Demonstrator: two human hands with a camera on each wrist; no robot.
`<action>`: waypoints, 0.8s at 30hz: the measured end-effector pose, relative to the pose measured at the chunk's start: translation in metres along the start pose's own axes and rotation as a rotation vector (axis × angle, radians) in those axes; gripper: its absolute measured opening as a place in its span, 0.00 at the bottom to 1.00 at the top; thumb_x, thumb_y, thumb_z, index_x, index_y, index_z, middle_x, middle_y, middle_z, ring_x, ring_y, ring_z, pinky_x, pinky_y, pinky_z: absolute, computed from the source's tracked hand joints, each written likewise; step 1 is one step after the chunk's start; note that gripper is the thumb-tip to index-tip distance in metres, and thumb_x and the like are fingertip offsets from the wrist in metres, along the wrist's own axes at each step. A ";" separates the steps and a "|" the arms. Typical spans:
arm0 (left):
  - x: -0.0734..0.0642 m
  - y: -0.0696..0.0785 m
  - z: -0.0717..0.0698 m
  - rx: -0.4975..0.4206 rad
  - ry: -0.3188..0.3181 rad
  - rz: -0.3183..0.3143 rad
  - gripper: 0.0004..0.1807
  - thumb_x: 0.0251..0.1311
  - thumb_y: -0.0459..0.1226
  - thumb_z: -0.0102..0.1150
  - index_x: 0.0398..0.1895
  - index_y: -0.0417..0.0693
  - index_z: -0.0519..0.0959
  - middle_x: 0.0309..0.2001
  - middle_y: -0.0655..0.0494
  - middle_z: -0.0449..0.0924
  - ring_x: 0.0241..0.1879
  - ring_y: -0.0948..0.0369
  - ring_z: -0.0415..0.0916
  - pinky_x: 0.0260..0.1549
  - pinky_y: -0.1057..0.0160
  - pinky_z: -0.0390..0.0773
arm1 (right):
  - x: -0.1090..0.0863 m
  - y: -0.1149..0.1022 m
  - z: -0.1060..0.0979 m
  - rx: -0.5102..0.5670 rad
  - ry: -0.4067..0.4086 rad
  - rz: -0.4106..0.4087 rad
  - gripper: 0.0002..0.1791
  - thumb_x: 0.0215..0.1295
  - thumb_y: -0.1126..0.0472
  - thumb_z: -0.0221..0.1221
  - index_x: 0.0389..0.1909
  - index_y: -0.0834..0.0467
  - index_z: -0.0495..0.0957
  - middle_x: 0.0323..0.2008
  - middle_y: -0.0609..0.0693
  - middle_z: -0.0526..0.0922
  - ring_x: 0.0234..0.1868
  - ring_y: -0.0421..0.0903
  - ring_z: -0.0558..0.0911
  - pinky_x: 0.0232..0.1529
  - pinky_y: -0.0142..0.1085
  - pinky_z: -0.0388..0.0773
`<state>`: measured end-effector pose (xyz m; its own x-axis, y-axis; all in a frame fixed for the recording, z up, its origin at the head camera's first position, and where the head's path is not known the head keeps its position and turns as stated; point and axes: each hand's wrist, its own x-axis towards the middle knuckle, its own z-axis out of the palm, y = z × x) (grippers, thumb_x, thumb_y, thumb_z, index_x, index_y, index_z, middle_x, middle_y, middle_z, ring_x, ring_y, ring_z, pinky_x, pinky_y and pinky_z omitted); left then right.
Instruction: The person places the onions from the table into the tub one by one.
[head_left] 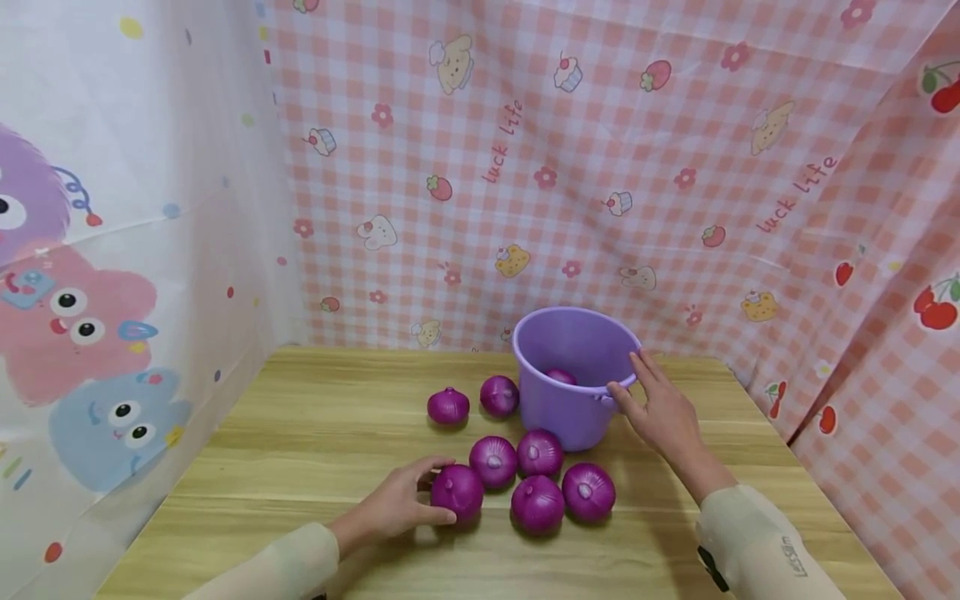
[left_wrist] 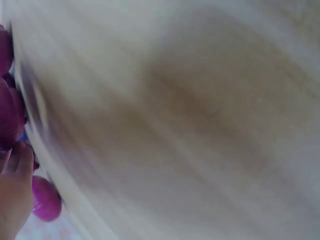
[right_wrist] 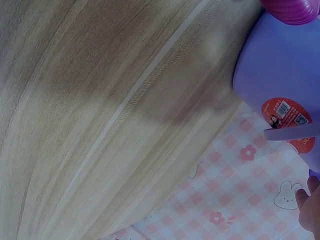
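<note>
- Onion [head_left: 459, 493]: my left hand [head_left: 405, 502] grips it, apparently the pick-up step.
- My right hand [head_left: 666, 414] rests straight-fingered on the bucket [head_left: 573, 412].
- Next move likely calls for lifting clear.

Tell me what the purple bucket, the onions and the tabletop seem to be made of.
The bucket: probably plastic, smooth and satiny, judging by its even color and molded-looking rim.
The onions: glossy, perhaps plastic imitations, given their uniform purple and bright highlights, though real skins aren't ruled out.
The tabletop: wood or wood-look laminate, with streaky grain and a soft sheen.
</note>
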<state>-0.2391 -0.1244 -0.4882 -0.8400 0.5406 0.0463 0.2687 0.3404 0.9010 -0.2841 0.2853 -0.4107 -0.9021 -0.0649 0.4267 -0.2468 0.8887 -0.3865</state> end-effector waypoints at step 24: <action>0.051 0.063 -0.032 0.094 0.216 0.060 0.39 0.54 0.43 0.74 0.68 0.43 0.69 0.56 0.43 0.78 0.51 0.50 0.78 0.49 0.52 0.82 | -0.002 0.000 0.000 0.006 0.003 0.000 0.42 0.73 0.37 0.49 0.74 0.64 0.59 0.75 0.62 0.54 0.69 0.69 0.62 0.60 0.67 0.66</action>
<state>-0.2796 -0.1000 -0.4158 -0.8997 0.3887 0.1986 0.3555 0.3882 0.8503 -0.2828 0.2851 -0.4118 -0.9013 -0.0634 0.4286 -0.2485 0.8860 -0.3914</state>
